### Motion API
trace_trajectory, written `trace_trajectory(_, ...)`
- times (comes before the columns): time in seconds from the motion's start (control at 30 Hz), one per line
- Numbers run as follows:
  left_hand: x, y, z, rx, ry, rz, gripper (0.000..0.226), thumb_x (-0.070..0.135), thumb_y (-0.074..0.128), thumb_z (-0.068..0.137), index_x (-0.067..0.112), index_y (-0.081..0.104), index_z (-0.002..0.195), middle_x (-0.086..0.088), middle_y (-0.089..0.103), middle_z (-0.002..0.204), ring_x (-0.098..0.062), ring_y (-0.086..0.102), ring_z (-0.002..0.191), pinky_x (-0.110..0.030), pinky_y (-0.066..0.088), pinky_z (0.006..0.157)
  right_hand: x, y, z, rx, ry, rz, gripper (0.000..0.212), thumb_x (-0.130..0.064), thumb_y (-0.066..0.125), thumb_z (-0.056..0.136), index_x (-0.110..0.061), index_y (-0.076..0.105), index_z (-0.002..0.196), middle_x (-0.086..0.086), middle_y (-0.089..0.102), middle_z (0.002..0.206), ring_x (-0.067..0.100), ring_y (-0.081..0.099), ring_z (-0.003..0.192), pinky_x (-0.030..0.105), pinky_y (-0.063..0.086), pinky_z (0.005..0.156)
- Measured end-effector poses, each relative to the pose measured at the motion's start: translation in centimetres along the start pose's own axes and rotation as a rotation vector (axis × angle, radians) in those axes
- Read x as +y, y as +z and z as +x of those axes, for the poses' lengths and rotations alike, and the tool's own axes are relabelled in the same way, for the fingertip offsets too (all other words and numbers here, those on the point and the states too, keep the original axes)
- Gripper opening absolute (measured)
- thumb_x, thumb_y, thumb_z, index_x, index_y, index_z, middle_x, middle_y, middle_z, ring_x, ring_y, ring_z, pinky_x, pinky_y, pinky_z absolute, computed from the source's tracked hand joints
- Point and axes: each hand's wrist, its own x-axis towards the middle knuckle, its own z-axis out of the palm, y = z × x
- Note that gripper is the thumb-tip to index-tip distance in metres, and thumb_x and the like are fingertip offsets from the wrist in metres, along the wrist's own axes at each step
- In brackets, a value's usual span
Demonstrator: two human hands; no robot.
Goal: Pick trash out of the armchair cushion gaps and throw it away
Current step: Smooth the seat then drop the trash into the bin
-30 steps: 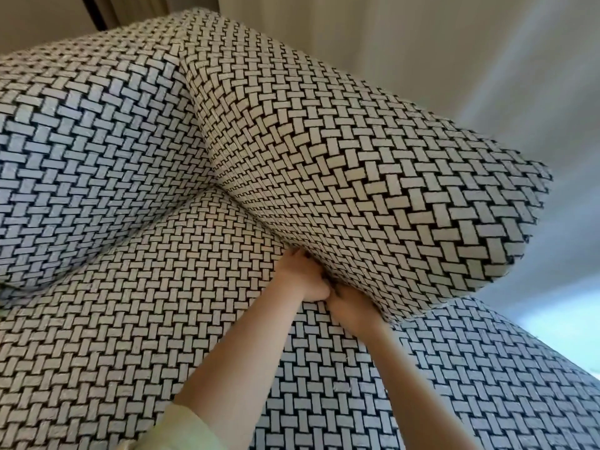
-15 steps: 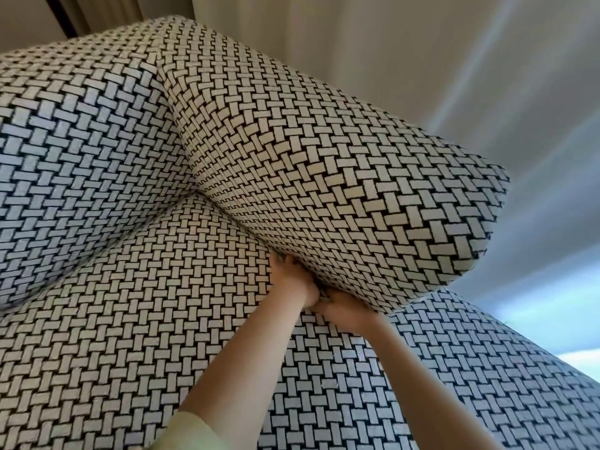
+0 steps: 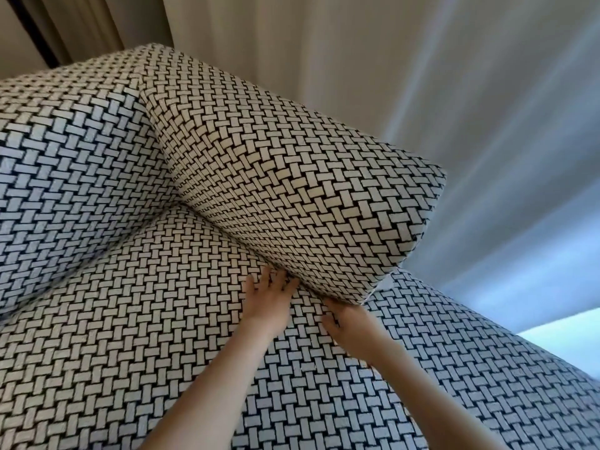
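At the far left a dark upright strip (image 3: 35, 34) stood against a beige wall. Below it, the armchair filled most of the view. All of its fabric had the same basket-weave print: short pale bars crossing on a black ground, a little rough in look. The back cushion (image 3: 74, 177) at the left was thick and rounded at its edges. The seat cushion (image 3: 130, 336) lay flat beneath it and spread across the lower part. To the right rose the armrest (image 3: 308, 190), a long padded block with a blunt corner. The gap (image 3: 227, 233) ran as a dark line where the armrest met the seat cushion. Whether trash lay inside it could not be told.

The left hand (image 3: 271, 308) lay on the seat cushion with fingers straight and apart, its tips at the gap. The right hand (image 3: 352, 332) was just beside it, its fingers hidden under the lower edge of the armrest, so its grip could not be told. Behind, at the right, a pale curtain (image 3: 422, 76) hung in soft long folds, bluish in the light.
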Motion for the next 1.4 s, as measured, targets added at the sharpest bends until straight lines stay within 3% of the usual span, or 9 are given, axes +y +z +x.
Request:
trace_trajectory(0.17,2.9,0.0,-0.9,0.034,0.215,-0.064,0.06,0.003,0.048,0.087,0.021,0.033,0.142,-0.002,0.032,0.149,-0.02,0.024,0.14,-0.038,0.013,0.118,-1.7,-0.2,1.4,-0.112,0.041,-0.039,0.04,-0.033,0.041,0.095,-0.006,0.051,0.123,0.014,0.057,0.123,0.03,0.053,0.113,0.036,0.041,0.093)
trace_trajectory(0.27,4.9,0.1,-1.6,-0.035,0.169,-0.149,0.07,0.001,0.047,0.085,0.015,0.018,0.147,-0.005,0.02,0.154,-0.019,0.014,0.143,-0.037,0.004,0.119,-1.7,0.1,0.9,-0.088,-0.031,-0.146,0.037,-0.02,0.045,0.093,-0.004,0.047,0.126,0.015,0.055,0.125,0.029,0.052,0.116,0.036,0.043,0.098)
trace_trajectory(0.4,4.7,0.8,-2.0,-0.112,0.084,-0.105,0.075,0.001,0.041,0.087,0.02,0.004,0.149,0.002,0.002,0.158,-0.014,-0.004,0.145,-0.044,-0.005,0.118,0.1,1.0,-2.0,0.136,-0.136,0.139,0.03,-0.022,0.044,0.092,-0.008,0.055,0.115,0.006,0.061,0.112,0.023,0.058,0.101,0.031,0.049,0.086)
trace_trajectory(0.53,6.1,0.9,-1.2,-0.141,0.024,0.009,0.073,0.005,0.043,0.087,0.019,0.007,0.149,0.0,0.001,0.157,-0.02,-0.004,0.145,-0.054,-0.004,0.115,4.8,-0.6,-5.1,0.649,-0.044,0.055,0.029,-0.018,0.05,0.081,-0.01,0.066,0.104,0.004,0.064,0.11,0.025,0.06,0.103,0.043,0.052,0.086)
trace_trajectory(0.67,7.8,1.7,-1.0,-0.156,-0.046,0.138,0.072,0.006,0.039,0.088,0.013,0.0,0.149,-0.006,-0.005,0.157,-0.027,-0.007,0.145,-0.061,-0.001,0.112,7.7,-3.9,-1.8,0.229,0.222,-0.135,0.087,-0.06,0.049,0.08,-0.02,0.011,0.147,0.001,0.003,0.156,0.024,0.0,0.144,0.044,0.004,0.115)
trace_trajectory(0.8,7.9,1.7,-0.8,-0.178,-0.062,0.121,0.078,0.001,0.04,0.086,0.012,-0.004,0.148,-0.007,-0.009,0.156,-0.027,-0.011,0.144,-0.06,-0.003,0.112,8.4,-4.7,2.5,0.074,0.234,-0.076,0.116,-0.065,0.063,0.065,-0.016,-0.002,0.148,0.004,-0.001,0.156,0.028,-0.005,0.144,0.054,0.003,0.115)
trace_trajectory(0.97,8.1,1.8,-0.5,-0.163,-0.073,0.128,0.078,0.003,0.045,0.084,0.011,0.0,0.148,-0.008,-0.002,0.154,-0.028,-0.007,0.144,-0.062,-0.002,0.111,8.7,-6.1,4.1,0.09,0.286,-0.004,0.081,-0.052,0.067,0.065,-0.018,0.04,0.134,0.005,0.044,0.135,0.027,0.031,0.13,0.056,0.02,0.109)
trace_trajectory(1.23,8.1,1.9,-0.4,-0.151,-0.082,0.117,0.081,0.0,0.049,0.08,0.012,0.005,0.147,-0.008,0.004,0.151,-0.028,-0.004,0.143,-0.064,-0.003,0.11,7.1,-3.3,2.3,0.072,0.171,-0.235,0.057,-0.039,0.039,0.091,-0.02,0.03,0.144,0.004,0.009,0.156,0.026,-0.006,0.144,0.055,-0.008,0.113)
trace_trajectory(1.4,7.6,1.9,-0.9,-0.118,-0.038,0.072,0.078,0.002,0.048,0.082,0.012,0.005,0.147,-0.008,0.0,0.154,-0.026,-0.007,0.144,-0.061,-0.005,0.11,7.1,-2.1,1.1,0.164,0.032,-0.221,0.045,-0.029,0.034,0.095,-0.016,0.042,0.137,0.002,0.03,0.149,0.022,0.007,0.143,0.043,-0.003,0.117)
